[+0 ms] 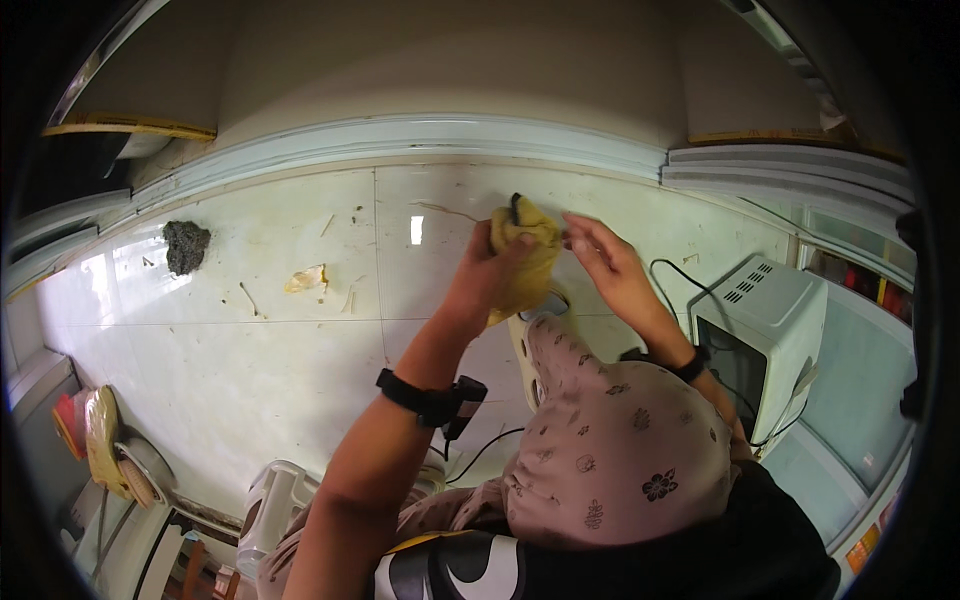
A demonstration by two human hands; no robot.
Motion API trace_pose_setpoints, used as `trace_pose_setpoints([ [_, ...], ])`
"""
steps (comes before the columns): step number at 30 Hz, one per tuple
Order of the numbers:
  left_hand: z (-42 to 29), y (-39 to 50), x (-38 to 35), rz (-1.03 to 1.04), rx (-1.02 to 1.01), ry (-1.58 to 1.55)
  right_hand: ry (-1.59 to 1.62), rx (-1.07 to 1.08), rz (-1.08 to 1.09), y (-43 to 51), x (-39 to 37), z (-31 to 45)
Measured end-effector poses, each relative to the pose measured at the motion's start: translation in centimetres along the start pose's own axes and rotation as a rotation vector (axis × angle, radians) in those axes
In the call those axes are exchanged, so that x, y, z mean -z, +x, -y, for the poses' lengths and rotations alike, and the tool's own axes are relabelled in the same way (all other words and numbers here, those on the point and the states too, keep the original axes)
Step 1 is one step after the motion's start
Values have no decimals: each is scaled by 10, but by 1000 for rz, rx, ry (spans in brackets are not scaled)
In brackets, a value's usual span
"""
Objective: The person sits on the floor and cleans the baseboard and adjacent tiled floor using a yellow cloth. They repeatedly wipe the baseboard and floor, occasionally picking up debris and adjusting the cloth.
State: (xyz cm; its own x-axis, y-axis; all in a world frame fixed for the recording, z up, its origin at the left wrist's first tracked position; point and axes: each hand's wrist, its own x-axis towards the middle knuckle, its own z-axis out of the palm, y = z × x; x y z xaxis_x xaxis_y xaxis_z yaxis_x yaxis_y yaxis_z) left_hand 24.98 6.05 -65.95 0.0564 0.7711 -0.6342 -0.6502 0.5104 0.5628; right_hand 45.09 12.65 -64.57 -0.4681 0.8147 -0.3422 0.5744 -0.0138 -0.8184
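My left hand grips a folded yellow cloth that has a dark strip on its upper edge. The cloth is held up over the pale tiled floor, in front of my knee. Just right of the cloth is my right hand, its fingers apart and slightly bent. The fingertips come close to the cloth's edge; whether they touch it I cannot tell. Part of a pale slipper shows below the cloth, half hidden by my patterned trouser leg.
A white microwave oven with a black cable stands at the right. Scraps, a crumpled yellowish piece and a dark grey clump lie on the floor at left. A white plastic stool is near my left arm. A pale sliding-door track crosses ahead.
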Motion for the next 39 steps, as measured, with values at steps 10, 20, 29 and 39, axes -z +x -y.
trace_pose_setpoints([
  [10,35,53,-47,230,131,-509,-160,107,-208,67,44,-1],
  [20,58,107,-62,-38,143,-519,-614,226,-62,134,52,-27],
  [29,1,70,32,-265,-97,-617,-293,470,128,203,-68,32],
  [39,-61,-7,115,-724,-270,-345,106,456,332,185,-189,121],
])
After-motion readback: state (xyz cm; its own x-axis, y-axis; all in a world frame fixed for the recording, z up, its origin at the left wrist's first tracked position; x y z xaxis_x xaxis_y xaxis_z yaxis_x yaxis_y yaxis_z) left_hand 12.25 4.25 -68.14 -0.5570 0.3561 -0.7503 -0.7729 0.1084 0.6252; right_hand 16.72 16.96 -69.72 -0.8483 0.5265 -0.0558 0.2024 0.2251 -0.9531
